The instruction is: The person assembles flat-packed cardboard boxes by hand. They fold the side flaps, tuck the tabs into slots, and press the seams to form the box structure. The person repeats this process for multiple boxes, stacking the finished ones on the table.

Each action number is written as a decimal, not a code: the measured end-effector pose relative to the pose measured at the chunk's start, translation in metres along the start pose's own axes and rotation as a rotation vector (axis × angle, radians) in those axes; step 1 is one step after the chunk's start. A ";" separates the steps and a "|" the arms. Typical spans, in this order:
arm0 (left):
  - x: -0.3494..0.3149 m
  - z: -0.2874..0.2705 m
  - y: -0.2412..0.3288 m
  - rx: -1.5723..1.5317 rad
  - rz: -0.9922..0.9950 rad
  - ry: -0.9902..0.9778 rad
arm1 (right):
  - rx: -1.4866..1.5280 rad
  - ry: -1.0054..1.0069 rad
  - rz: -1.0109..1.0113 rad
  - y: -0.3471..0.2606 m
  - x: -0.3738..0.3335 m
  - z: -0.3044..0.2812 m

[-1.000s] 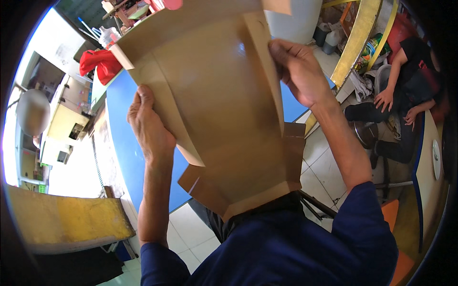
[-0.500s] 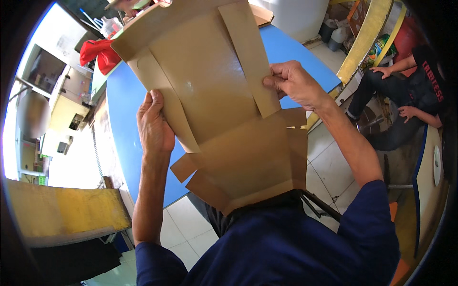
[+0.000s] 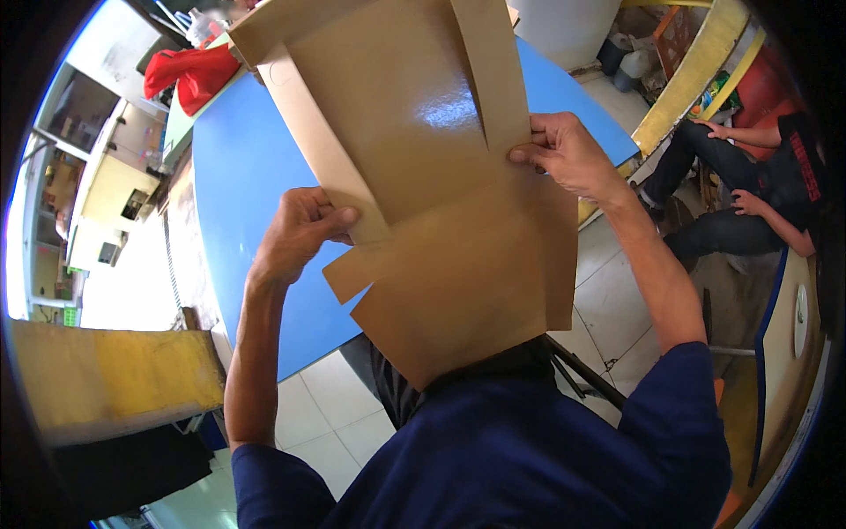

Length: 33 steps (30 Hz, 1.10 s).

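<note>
A brown cardboard box (image 3: 414, 132), partly folded, is held up in front of me over the blue table. Its long side flaps stand up along both edges, and its near panel slopes down toward my lap. With thumb and fingers, my left hand (image 3: 307, 231) pinches the lower end of the left flap. My right hand (image 3: 568, 159) grips the right flap the same way, near its lower end. A cut tab sticks out at the near panel's left edge. The far end of the box runs out of the top of the view.
Under the box lies the blue tabletop (image 3: 242, 203). A red cloth or bag (image 3: 192, 78) is at the far left. On the right sits another person (image 3: 749, 181) in dark clothes, hands on the legs. A yellow curved frame (image 3: 696, 75) stands beyond the table's right corner.
My left hand has moved lower and closed its pinch on the left flap. Both side flaps stand more upright. The box has shifted slightly right.
</note>
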State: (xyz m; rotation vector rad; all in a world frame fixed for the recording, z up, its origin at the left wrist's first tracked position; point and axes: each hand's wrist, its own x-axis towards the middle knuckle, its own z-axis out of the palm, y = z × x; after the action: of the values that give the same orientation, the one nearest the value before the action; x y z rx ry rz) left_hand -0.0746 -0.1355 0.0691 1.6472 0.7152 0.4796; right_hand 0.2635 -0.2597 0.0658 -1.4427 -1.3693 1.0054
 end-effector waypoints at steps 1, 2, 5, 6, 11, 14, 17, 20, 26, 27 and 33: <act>-0.002 -0.002 -0.002 0.080 -0.033 -0.046 | 0.049 0.000 -0.007 -0.002 -0.001 0.001; -0.002 -0.002 -0.001 0.096 -0.023 -0.036 | -0.014 -0.031 -0.029 0.003 0.000 -0.002; 0.000 -0.003 0.003 0.076 -0.042 -0.022 | -0.150 -0.066 -0.067 0.010 0.004 -0.007; -0.001 -0.011 0.004 0.024 -0.081 -0.024 | -0.159 -0.043 -0.061 0.003 0.005 -0.005; -0.004 -0.024 -0.012 -0.481 0.028 -0.077 | -0.075 0.057 -0.068 -0.012 0.025 -0.023; -0.002 -0.012 -0.019 -0.343 0.090 -0.086 | -0.117 0.085 -0.017 -0.030 0.032 -0.020; 0.002 0.024 -0.011 -0.373 0.031 0.118 | -0.146 0.047 -0.018 -0.027 0.040 -0.021; 0.001 0.025 -0.017 -0.368 -0.083 0.305 | 0.426 -0.187 0.103 -0.016 0.037 -0.042; 0.000 0.038 -0.006 -0.296 -0.225 0.497 | 0.542 -0.181 0.146 0.052 -0.002 -0.028; 0.002 0.041 -0.010 -0.292 -0.218 0.517 | 0.507 -0.124 0.190 0.052 -0.007 -0.018; 0.017 0.040 -0.033 -0.209 -0.244 0.366 | 0.416 0.006 0.207 0.067 0.003 0.008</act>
State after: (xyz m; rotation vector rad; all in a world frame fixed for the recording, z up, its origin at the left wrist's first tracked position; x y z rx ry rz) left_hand -0.0422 -0.1501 0.0274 1.2685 1.0834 0.6633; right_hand 0.2748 -0.2562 -0.0002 -1.2829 -0.9451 1.3282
